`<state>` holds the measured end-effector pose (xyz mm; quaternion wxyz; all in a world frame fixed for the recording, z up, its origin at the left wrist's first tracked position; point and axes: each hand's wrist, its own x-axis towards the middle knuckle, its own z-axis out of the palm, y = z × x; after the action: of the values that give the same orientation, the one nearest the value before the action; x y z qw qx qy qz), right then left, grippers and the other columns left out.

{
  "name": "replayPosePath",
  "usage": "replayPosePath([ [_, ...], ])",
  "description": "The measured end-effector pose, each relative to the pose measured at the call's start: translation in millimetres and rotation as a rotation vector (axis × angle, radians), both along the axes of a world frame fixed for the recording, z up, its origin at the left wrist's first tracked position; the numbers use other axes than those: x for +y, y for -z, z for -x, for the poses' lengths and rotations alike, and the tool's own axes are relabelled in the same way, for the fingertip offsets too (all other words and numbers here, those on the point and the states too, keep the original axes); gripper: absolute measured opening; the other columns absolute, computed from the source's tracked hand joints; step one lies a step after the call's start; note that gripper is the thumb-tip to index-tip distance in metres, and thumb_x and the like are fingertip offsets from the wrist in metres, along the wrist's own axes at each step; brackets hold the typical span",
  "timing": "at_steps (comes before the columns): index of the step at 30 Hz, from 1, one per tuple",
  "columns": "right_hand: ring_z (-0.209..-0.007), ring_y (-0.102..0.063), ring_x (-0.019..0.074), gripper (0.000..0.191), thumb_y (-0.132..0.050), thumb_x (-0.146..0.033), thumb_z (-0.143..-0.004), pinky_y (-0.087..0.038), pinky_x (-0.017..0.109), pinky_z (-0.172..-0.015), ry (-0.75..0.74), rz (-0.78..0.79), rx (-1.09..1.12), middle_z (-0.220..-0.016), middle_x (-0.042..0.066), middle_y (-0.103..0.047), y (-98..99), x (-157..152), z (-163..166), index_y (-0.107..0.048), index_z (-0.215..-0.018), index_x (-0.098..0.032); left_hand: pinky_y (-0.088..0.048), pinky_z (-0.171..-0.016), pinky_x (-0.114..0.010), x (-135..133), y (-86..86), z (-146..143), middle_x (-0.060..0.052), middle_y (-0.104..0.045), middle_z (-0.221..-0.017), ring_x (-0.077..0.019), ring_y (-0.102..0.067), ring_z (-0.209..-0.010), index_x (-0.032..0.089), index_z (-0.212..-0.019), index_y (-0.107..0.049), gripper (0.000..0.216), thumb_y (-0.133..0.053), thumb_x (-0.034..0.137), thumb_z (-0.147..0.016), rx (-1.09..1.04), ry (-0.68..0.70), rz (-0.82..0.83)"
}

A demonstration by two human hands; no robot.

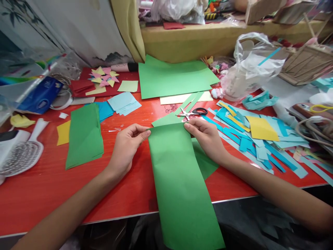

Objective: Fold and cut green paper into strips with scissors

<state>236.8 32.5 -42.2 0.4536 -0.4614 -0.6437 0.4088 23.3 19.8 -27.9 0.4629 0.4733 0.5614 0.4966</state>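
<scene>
A long strip of green paper (177, 173) stretches from above the red table down past its front edge. At its far left corner, my left hand (128, 144) pinches it between thumb and fingers. My right hand (204, 137) pinches the far right corner the same way. Just beyond that hand lie small scissors (191, 113) with black handles, blades apart. Light green paper strips (191, 101) are under and behind them. Another green piece (204, 159) shows partly beneath the held strip and my right wrist.
Stacked green paper (85, 135) and light blue squares (125, 103) lie left; a large green sheet (174, 78) lies behind. Blue offcuts (249, 139) and a yellow square (262, 128) cover the right. A bagged cup (249, 74) and a hairbrush (24, 156) stand at the sides.
</scene>
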Motion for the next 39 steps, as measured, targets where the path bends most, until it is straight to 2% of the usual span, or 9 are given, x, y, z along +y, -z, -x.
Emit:
replayPosePath([
  [6, -0.058, -0.037, 0.0096, 0.022, -0.052, -0.032, -0.087, -0.031, 0.025, -0.053, 0.012, 0.008, 0.006, -0.063, -0.003, -0.040, 1.7, 1.8, -1.3, -0.051, -0.071, -0.017, -0.039, -0.055, -0.021, 0.4, 2.3, -0.3, 0.002, -0.056, -0.068, -0.0069, -0.044, -0.057, 0.017, -0.078, -0.064, 0.008, -0.067, 0.020, -0.071, 0.015, 0.027, -0.039],
  [12, -0.058, -0.035, 0.0095, 0.025, -0.051, -0.032, -0.088, -0.029, 0.025, -0.053, 0.006, 0.003, -0.018, -0.062, -0.003, -0.037, 1.3, 2.8, -0.8, -0.047, -0.067, -0.017, -0.040, -0.056, -0.021, -0.3, 3.5, 0.5, 0.004, -0.054, -0.069, -0.0087, -0.050, -0.063, 0.024, -0.110, -0.050, 0.040, -0.064, 0.018, -0.073, 0.009, 0.062, -0.154],
  [19, -0.061, -0.047, 0.0101, 0.024, -0.056, -0.039, -0.083, -0.040, 0.025, -0.057, -0.072, 0.158, 0.075, -0.067, -0.003, -0.047, 3.9, 9.7, -1.5, -0.051, -0.073, -0.017, -0.039, -0.056, -0.022, 2.1, 6.0, 3.3, 0.005, -0.053, -0.069, -0.0088, -0.050, -0.062, 0.024, -0.107, -0.046, 0.038, -0.063, 0.018, -0.074, 0.036, 0.072, -0.188],
  [23, -0.063, -0.051, 0.0107, 0.023, -0.058, -0.039, -0.082, -0.043, 0.025, -0.059, -0.052, 0.142, 0.081, -0.070, -0.002, -0.052, 3.0, 12.1, -1.2, -0.055, -0.080, -0.016, -0.039, -0.058, -0.022, 5.0, 9.8, 3.4, 0.005, -0.053, -0.069, -0.0086, -0.050, -0.063, 0.022, -0.105, -0.046, 0.036, -0.062, 0.018, -0.074, 0.027, 0.060, -0.194],
  [26, -0.077, -0.058, 0.0134, 0.023, -0.058, -0.037, -0.082, -0.047, 0.027, -0.069, -0.017, 0.036, 0.062, -0.085, 0.002, -0.061, -1.3, 15.7, -4.1, -0.056, -0.092, -0.017, -0.038, -0.059, -0.022, 6.6, 12.7, 4.0, 0.005, -0.053, -0.069, -0.0085, -0.049, -0.063, 0.022, -0.104, -0.045, 0.034, -0.062, 0.020, -0.074, 0.031, 0.065, -0.203],
  [28, -0.087, -0.060, 0.0153, 0.024, -0.058, -0.036, -0.083, -0.047, 0.030, -0.076, 0.021, -0.076, 0.043, -0.096, 0.005, -0.064, -8.1, 18.8, -6.4, -0.056, -0.097, -0.017, -0.038, -0.059, -0.021, 7.2, 13.7, 4.7, 0.005, -0.052, -0.068, -0.0087, -0.049, -0.063, 0.022, -0.103, -0.044, 0.034, -0.062, 0.020, -0.074, 0.038, 0.067, -0.211],
  [31, -0.085, -0.061, 0.0166, 0.019, -0.055, -0.034, -0.085, -0.045, 0.032, -0.076, 0.036, -0.230, -0.155, -0.092, 0.005, -0.066, -27.4, 22.8, -4.7, -0.059, -0.093, -0.018, -0.038, -0.060, -0.022, 7.5, 13.2, 5.4, 0.005, -0.052, -0.069, -0.0088, -0.050, -0.064, 0.021, -0.101, -0.043, 0.033, -0.061, 0.020, -0.074, 0.054, 0.066, -0.214],
  [35, -0.081, -0.058, 0.0185, 0.013, -0.054, -0.024, -0.086, -0.038, 0.032, -0.075, -0.065, -0.380, -0.570, -0.081, 0.005, -0.065, -68.6, 26.2, 17.7, -0.064, -0.081, -0.017, -0.039, -0.062, -0.022, 6.8, 11.7, 6.2, 0.005, -0.052, -0.069, -0.0092, -0.050, -0.065, 0.021, -0.101, -0.041, 0.033, -0.061, 0.022, -0.075, 0.098, 0.066, -0.210],
  [39, -0.084, -0.055, 0.0195, 0.024, -0.049, -0.028, -0.090, -0.034, 0.030, -0.074, -0.124, -0.444, -0.706, -0.075, 0.004, -0.059, -111.6, 26.6, 56.9, -0.065, -0.077, -0.015, -0.039, -0.062, -0.023, 8.2, 12.4, 8.3, 0.005, -0.054, -0.070, -0.0099, -0.050, -0.065, 0.021, -0.102, -0.041, 0.033, -0.060, 0.024, -0.075, 0.135, 0.044, -0.213],
])
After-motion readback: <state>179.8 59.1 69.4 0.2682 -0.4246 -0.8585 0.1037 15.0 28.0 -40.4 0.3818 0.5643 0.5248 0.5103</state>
